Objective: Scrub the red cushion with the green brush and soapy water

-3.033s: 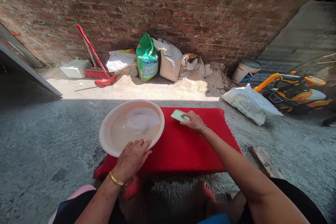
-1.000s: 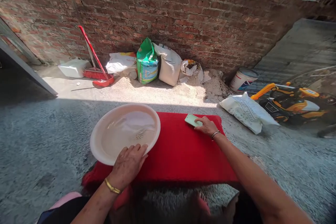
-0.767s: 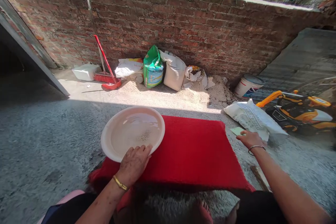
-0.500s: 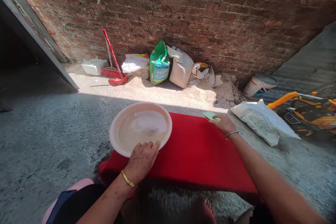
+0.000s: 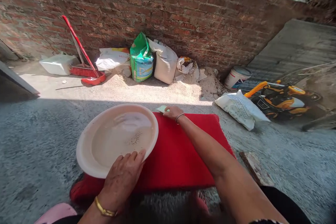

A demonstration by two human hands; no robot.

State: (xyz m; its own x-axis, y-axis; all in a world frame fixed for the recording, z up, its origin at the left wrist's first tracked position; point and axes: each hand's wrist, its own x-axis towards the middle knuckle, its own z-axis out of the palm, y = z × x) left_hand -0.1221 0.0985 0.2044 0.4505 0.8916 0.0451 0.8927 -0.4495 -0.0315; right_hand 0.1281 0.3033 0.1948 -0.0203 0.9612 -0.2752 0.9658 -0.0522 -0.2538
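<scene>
A wide pale pink plastic basin (image 5: pixel 86 143) stands on the left part of a low table with a red cover (image 5: pixel 173 157). Shallow, cloudy-looking liquid lies in it, with a patch of small dark specks (image 5: pixel 135 138) near the right side. My left hand (image 5: pixel 124 173) is closed over the basin's near rim, fingers inside, thumb side to the right. At the table's far edge, just right of the basin, my right hand (image 5: pixel 173 112) grips a flat light green cloth-like piece (image 5: pixel 160 109); most of that hand's fingers are hidden.
Against the brick wall stand a white box (image 5: pixel 55 64), a red broom and dustpan (image 5: pixel 91 80), a green bag (image 5: pixel 141 59) and a whitish sack (image 5: pixel 166 63). To the right are a lying white sack (image 5: pixel 240 108), a bucket (image 5: pixel 236 77) and a yellow-black toy vehicle (image 5: pixel 283 99).
My right hand has swept the green cloth-like piece leftward along the table's far edge, close to the basin. My left hand stays on the rim. The view has turned right.
</scene>
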